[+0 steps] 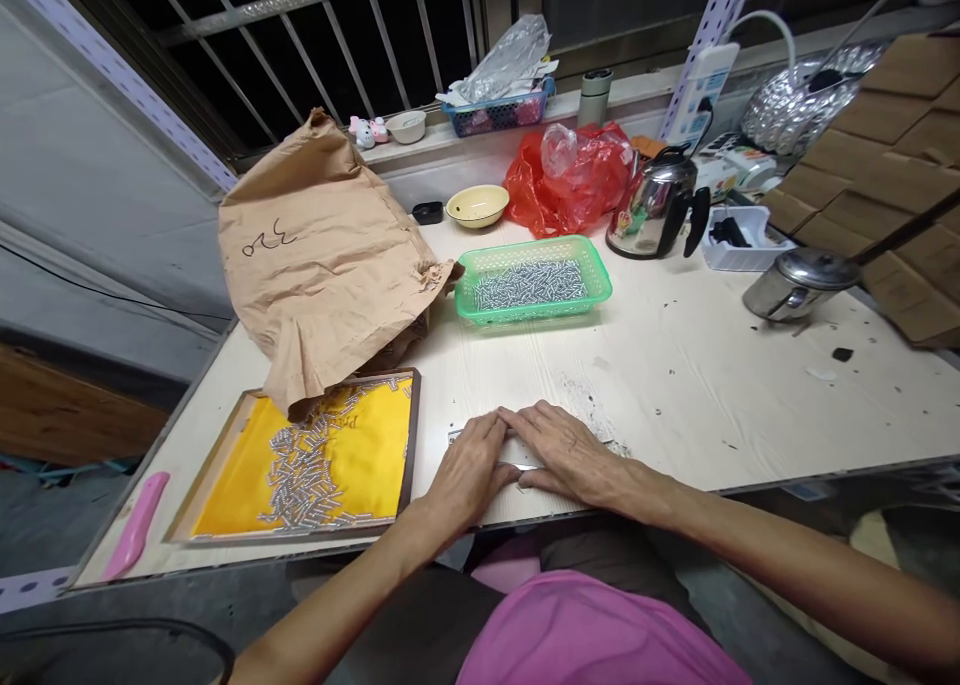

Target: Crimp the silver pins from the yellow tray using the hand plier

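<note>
At six o'clock on my feed, the left hand [466,468] and right hand [566,452] grasp a metal strip [519,453], thumbs at its near edge; I'd judge this an aligning step, calling next for even pressure. Handwriting on the paper bag [322,265], ten o'clock (upside down to me), seems "320".

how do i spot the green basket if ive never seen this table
Start with the pale table and find the big brown paper bag on its left half. Just right of that sits the basket, shallow and rectangular, with small metal pins inside. Its green plastic sets it apart from the blue basket on the sill behind.
</note>
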Action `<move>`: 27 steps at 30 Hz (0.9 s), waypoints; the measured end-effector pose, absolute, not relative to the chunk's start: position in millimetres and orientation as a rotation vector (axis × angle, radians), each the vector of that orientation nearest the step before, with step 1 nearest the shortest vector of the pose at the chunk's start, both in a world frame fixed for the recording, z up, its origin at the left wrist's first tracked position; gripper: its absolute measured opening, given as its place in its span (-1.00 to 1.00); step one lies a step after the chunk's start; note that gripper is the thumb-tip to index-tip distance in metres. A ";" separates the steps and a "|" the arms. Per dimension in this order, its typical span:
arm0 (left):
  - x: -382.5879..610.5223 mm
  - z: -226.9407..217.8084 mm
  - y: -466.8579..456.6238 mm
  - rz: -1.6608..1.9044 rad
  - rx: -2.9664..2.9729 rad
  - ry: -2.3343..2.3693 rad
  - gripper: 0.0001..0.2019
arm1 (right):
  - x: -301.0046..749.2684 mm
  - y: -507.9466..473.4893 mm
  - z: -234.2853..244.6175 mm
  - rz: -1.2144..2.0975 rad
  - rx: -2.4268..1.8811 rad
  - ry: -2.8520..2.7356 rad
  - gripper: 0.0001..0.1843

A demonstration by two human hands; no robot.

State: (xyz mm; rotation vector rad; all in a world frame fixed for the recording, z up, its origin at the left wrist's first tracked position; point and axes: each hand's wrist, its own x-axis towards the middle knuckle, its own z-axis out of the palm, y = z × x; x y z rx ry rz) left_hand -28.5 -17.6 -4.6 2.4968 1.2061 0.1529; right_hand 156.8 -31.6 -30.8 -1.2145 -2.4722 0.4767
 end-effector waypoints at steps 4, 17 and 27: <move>-30.6 -2.7 -10.1 0.052 2.512 1.135 -0.46 | 167.4 -34.6 -24.5 0.501 -1.357 -2.438 -0.01; -11.7 -2.5 -9.8 -0.068 2.661 1.038 -0.58 | 171.6 -34.5 -18.4 0.411 -1.388 -2.530 -0.50; -9.1 -10.2 -15.4 -0.079 2.664 1.115 -0.85 | 167.1 -35.0 -44.2 0.280 -1.248 -2.515 -0.81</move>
